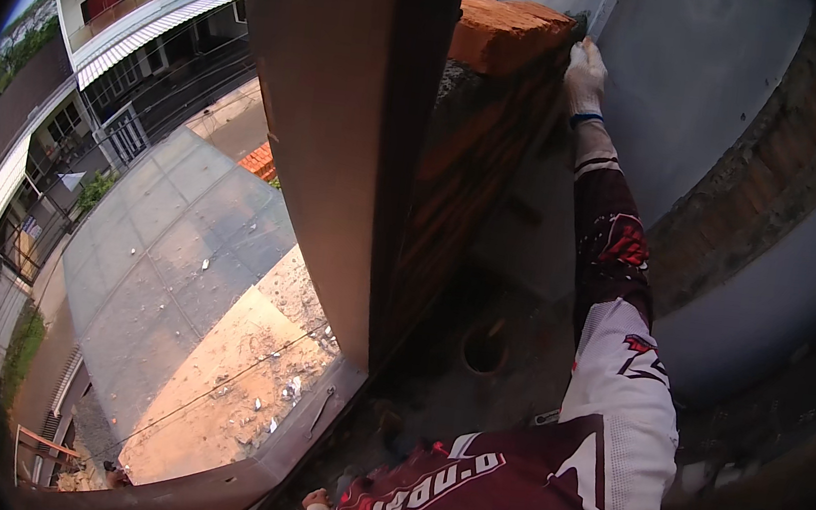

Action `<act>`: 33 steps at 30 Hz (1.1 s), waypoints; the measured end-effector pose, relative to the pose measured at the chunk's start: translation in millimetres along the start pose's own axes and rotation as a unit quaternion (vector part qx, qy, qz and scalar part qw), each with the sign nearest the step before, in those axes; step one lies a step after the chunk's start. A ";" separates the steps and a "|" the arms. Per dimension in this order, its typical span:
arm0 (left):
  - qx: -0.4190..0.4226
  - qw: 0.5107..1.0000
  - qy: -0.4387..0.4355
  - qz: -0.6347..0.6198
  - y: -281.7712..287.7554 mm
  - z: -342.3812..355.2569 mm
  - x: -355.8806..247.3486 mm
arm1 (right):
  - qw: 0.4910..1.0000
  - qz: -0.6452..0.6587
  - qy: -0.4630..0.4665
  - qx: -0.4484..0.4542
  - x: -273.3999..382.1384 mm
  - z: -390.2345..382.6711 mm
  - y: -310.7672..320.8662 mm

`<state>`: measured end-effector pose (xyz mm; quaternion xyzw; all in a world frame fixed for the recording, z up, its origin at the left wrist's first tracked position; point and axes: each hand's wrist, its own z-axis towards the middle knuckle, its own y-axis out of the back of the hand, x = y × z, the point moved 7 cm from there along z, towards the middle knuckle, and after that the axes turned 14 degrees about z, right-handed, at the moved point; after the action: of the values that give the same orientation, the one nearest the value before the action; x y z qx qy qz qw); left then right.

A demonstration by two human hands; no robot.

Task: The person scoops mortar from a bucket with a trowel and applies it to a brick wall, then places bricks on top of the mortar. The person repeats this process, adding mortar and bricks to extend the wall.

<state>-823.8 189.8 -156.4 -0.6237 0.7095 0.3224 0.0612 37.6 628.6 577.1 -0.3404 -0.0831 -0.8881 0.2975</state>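
My right hand [586,79], in a white glove with a blue cuff, reaches far forward to the end of an orange brick [513,37] on top of a brick wall [469,161]. Its fingers look drawn together beside a dark grey lump of mortar [581,25], where the brick meets a grey plastered wall [705,77]. Whatever is in those fingers, if anything, is too small to make out. Low down near my body, only a small part of my left hand [316,499] shows, and its fingers are unclear.
A wide brown post [327,125] rises left of the brick wall, joining a brown ledge [309,415]. Beyond it, far below, lie a paved yard [181,219] and sandy ground [222,385] with rubble. A strip of bare brickwork [773,146] crosses the right-hand wall.
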 end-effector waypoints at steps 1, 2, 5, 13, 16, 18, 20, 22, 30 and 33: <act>0.012 1.000 -0.011 0.014 3.7 -3.4 2.6 | 0.999 -0.014 -0.006 0.043 15.3 -4.5 -8.2; 0.024 0.999 -0.021 0.029 7.0 -4.4 5.9 | 0.996 -0.029 -0.004 0.087 29.9 -13.6 -12.7; 0.053 0.998 -0.003 0.041 21.2 6.4 14.5 | 0.998 -0.063 0.004 0.015 69.6 -24.9 -0.9; 0.146 0.984 0.027 0.095 57.2 37.9 75.4 | 0.969 -0.073 -0.235 0.016 40.7 -355.4 60.7; 0.181 0.974 0.037 0.131 59.9 42.4 90.3 | 0.848 -0.255 -0.329 0.327 47.8 -602.1 97.1; 0.205 0.965 0.042 0.157 57.3 44.2 95.3 | 0.585 -0.332 -0.427 0.605 85.0 -780.1 157.5; 0.231 0.955 0.044 0.180 52.2 43.7 98.2 | 0.442 -0.295 -0.497 0.686 151.1 -895.5 229.6; 0.263 0.943 0.045 0.198 46.3 39.5 99.4 | 0.364 -0.289 -0.574 0.674 213.6 -956.4 293.0; 0.484 0.844 0.152 0.174 24.3 -6.7 54.1 | 0.541 -0.346 -0.703 0.304 212.2 -930.3 354.1; 0.455 0.876 0.119 0.112 9.3 -12.1 3.6 | 0.665 -0.334 -0.611 0.271 190.0 -886.6 324.6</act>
<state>-829.4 180.4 -145.2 -0.4769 0.8450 -0.1076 0.2168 -377.1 -34.1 14.6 -0.6610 -0.5910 -0.4589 -0.0572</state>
